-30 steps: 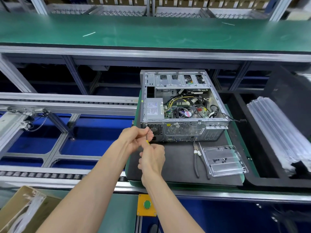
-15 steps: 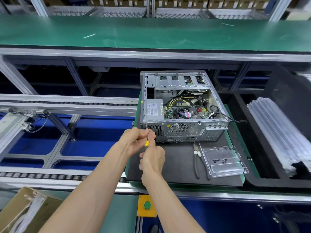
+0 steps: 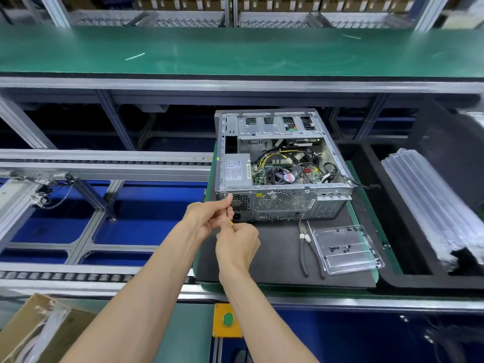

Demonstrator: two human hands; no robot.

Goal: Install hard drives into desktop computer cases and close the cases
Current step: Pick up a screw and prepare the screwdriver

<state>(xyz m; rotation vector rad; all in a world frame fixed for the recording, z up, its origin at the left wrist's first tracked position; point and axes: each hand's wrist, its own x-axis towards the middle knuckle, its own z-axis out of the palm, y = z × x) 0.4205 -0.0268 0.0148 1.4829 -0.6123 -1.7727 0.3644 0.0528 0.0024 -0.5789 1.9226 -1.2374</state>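
An open desktop case (image 3: 281,163) lies on its side on a dark foam mat (image 3: 277,255), its power supply, fan and cables exposed. A thin screwdriver (image 3: 229,218) with a yellow handle points up at the case's rear lower-left corner. My right hand (image 3: 237,247) grips the handle from below. My left hand (image 3: 209,214) pinches the metal shaft near the tip, its thumb close to the case's corner. The tip itself is hidden by my fingers.
Pliers (image 3: 305,247) and a clear plastic tray (image 3: 345,248) holding small dark screws lie on the mat to the right. Stacked clear trays (image 3: 429,205) fill a black bin far right. Conveyor rails (image 3: 104,169) run left; a green button box (image 3: 227,319) sits below.
Both hands with the screwdriver have shifted slightly up and closer to the case's rear corner. The case and the other items have not moved.
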